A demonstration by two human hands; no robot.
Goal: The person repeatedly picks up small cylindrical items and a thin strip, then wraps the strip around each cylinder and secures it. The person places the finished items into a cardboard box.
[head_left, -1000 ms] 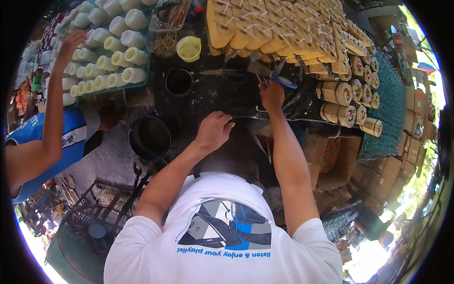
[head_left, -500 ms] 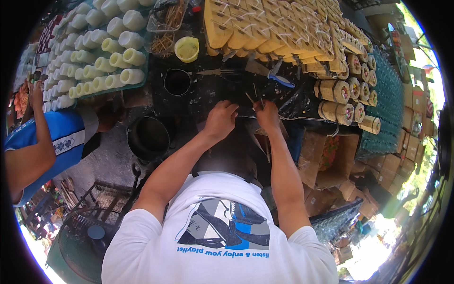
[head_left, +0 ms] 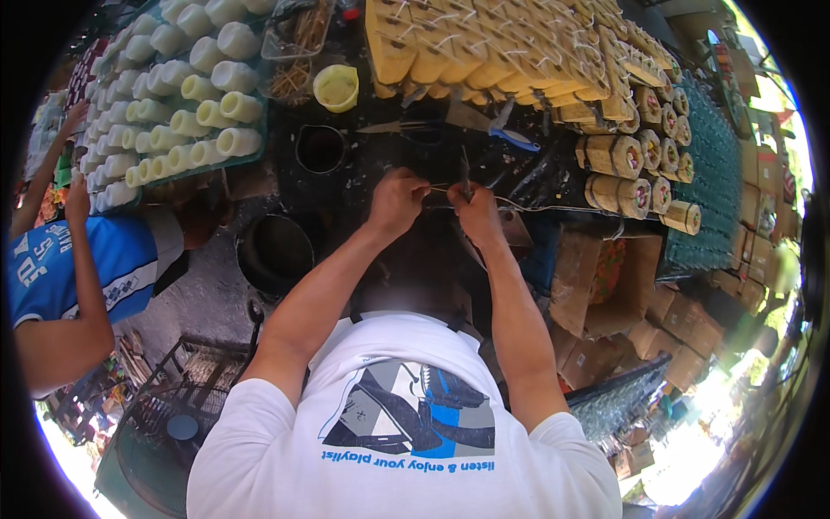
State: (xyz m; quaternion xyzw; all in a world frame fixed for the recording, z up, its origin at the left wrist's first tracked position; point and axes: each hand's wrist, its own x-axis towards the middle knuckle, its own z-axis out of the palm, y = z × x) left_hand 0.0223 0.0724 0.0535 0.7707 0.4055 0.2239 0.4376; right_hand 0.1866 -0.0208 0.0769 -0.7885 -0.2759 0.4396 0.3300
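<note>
My left hand and my right hand are close together over a dark worktop. The left hand pinches one end of a thin pale strip that runs across to the right hand. In the right hand is a small dark-bladed knife, its blade pointing away from me and resting against the strip. Just beyond the hands lie scissors and a blue-handled knife.
Yellow string-tied bundles are stacked at the back, with leaf-wrapped rolls to their right. A tray of pale cylinders, a yellow cup and two black pots are on the left. Another person in blue stands left. Cardboard boxes are at right.
My right hand has drawn back from the far side of the worktop and joined my left hand on the strip. The person in blue has lowered an arm from the tray.
</note>
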